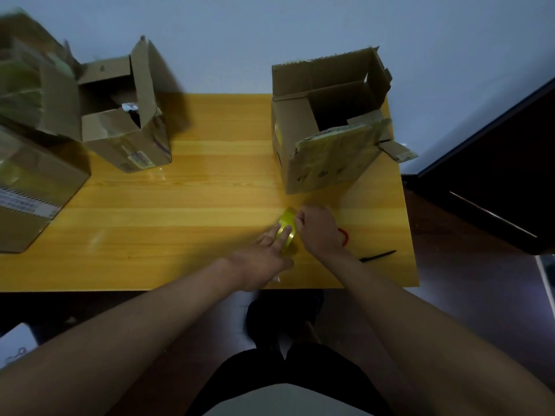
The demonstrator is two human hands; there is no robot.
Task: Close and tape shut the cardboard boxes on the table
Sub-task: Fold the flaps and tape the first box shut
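Far left: a large cardboard box [27, 178] stands at the table's left edge, its top partly out of view and blurred; whether it is sealed cannot be told. Just to its right, a smaller open box [126, 115] stands with its flaps raised and dark contents showing inside.

Centre: the wooden table [180, 223] lies bare between the boxes.

Right of centre, near the front edge: the left hand [267, 253] holds the roll of yellow tape [286, 231], its fingers laid along the roll and curled about it from below and the side. The right hand [318, 229] meets the roll from the other side, its fingertips pinching at the roll's upper edge, apparently at the free end of the tape; the end itself is too small to make out.

Right: a third open box [330, 121] stands just beyond the hands, flaps up, the near flap hanging outward. A thin dark tool [378, 255] and a red loop [344, 235] lie by the right wrist.

Step in hand, as judged: freeing the tape's end, before any flap of the two open boxes is closed. The next move calls for a strip to be peeled away, the flaps of the nearest box folded down flat, and the tape laid along their seam.
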